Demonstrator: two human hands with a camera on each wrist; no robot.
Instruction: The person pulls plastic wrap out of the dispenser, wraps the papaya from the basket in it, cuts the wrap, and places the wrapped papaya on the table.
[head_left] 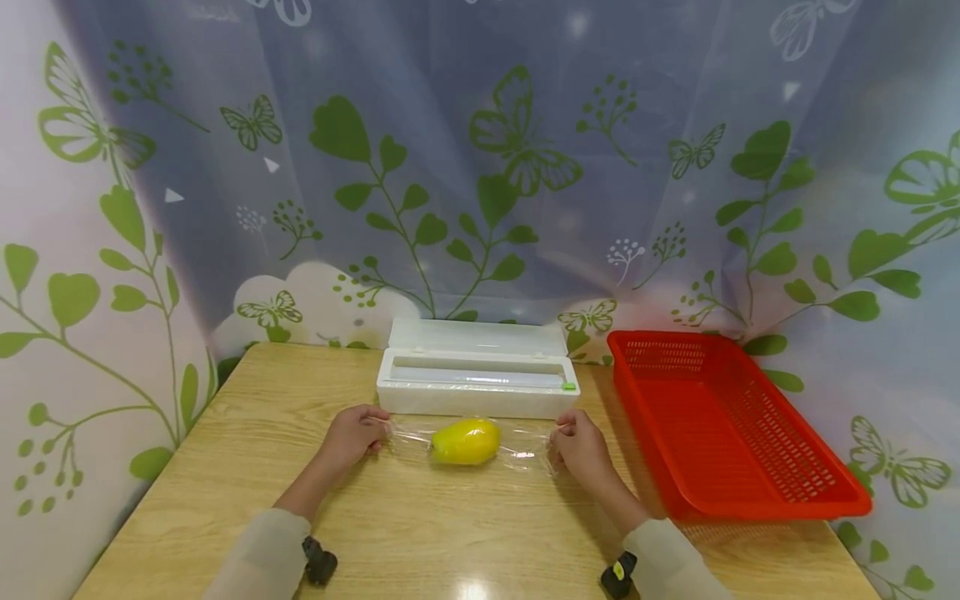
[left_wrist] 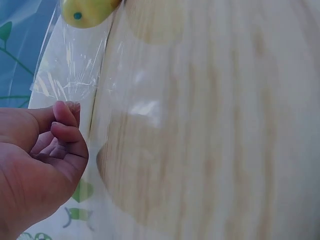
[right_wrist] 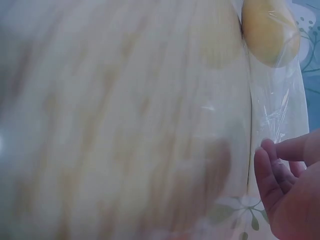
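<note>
A yellow-green fruit (head_left: pixel 467 442), like a papaya or mango, is wrapped in clear plastic film (head_left: pixel 523 455) in the head view. My left hand (head_left: pixel 356 435) pinches the gathered film end on the left between thumb and fingers. On the other side, my right hand (head_left: pixel 583 447) pinches the opposite end. Between the hands the film is drawn out sideways, with the fruit at its middle. The left wrist view shows the film (left_wrist: pixel 75 75) creased toward the fingertips. In the right wrist view the fruit (right_wrist: pixel 272 32) shows through shiny film.
Behind the fruit stands a white film dispenser box (head_left: pixel 480 402), lid raised, with a roll (head_left: pixel 476 377) inside and a green slider (head_left: pixel 567 386) at its right. A red plastic basket (head_left: pixel 660 450) sits on the wooden table (head_left: pixel 450 533) at the right. A patterned curtain (head_left: pixel 450 208) hangs behind.
</note>
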